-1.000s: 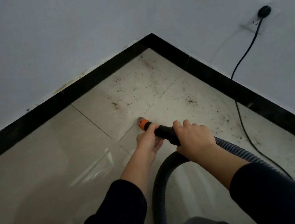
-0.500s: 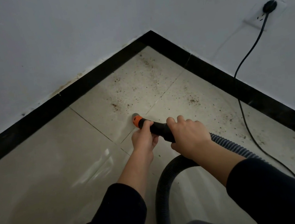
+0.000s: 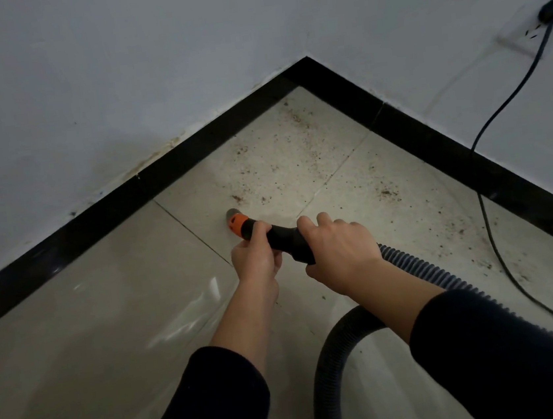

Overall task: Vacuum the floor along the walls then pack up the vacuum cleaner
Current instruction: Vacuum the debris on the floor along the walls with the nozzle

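Note:
Both my hands hold the vacuum's black hose handle (image 3: 283,239), which ends in an orange collar and a grey nozzle tip (image 3: 234,215) resting on the beige tiled floor (image 3: 110,331). My left hand (image 3: 254,256) grips the handle just behind the orange collar. My right hand (image 3: 340,250) wraps the thicker rear part. The ribbed black hose (image 3: 423,270) runs back to the right and loops down towards me. Brown dirt specks (image 3: 273,161) lie scattered on the tiles just beyond the nozzle, up to the room corner.
Two white walls meet at a corner with a black skirting board (image 3: 307,68) along both. A black power cord (image 3: 486,220) hangs from a plug in the wall socket (image 3: 552,10) at the right and trails across the floor.
The nozzle and both hands have slid a little to the left and forward over the tile, closer to the dirt patch near the left skirting. The grip is unchanged.

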Tool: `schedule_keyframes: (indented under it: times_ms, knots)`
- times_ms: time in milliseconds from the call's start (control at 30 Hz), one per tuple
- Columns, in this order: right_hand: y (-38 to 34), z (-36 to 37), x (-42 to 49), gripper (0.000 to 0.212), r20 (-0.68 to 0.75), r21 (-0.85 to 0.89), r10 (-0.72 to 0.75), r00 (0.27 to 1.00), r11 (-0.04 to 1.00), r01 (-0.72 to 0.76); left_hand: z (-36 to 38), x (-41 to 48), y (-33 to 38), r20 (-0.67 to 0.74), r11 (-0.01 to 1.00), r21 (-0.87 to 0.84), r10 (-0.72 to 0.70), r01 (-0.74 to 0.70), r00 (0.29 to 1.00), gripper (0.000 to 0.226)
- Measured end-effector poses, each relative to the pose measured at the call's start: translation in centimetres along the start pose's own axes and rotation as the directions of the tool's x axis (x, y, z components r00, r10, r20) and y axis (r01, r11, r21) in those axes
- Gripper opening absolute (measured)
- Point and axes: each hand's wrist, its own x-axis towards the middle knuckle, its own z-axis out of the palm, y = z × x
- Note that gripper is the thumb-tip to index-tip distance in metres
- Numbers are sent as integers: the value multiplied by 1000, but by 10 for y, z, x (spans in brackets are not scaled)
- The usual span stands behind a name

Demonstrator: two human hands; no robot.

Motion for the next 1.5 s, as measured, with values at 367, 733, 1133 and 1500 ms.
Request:
schedule_keyframes:
  times_ms: [367, 733, 1133, 1500]
  knots:
    - [-30, 3, 9, 48, -28, 39, -72, 997, 997, 73, -25, 7, 11, -102, 997, -15, 76, -78, 992, 14]
    - [-18, -2, -13, 45, -6, 8, -84, 996, 996, 84, -20, -11, -7, -126, 996, -49, 63, -70, 990, 15]
    - [6, -4, -21, 46, 3, -33, 15, 1000, 999, -15, 2, -19, -17, 14, 1000, -28, -1, 1, 1000, 11]
    - [-3, -1, 15, 51, -21, -10, 85, 996, 996, -86, 7, 16, 14, 69, 999, 49, -14, 10, 998, 20]
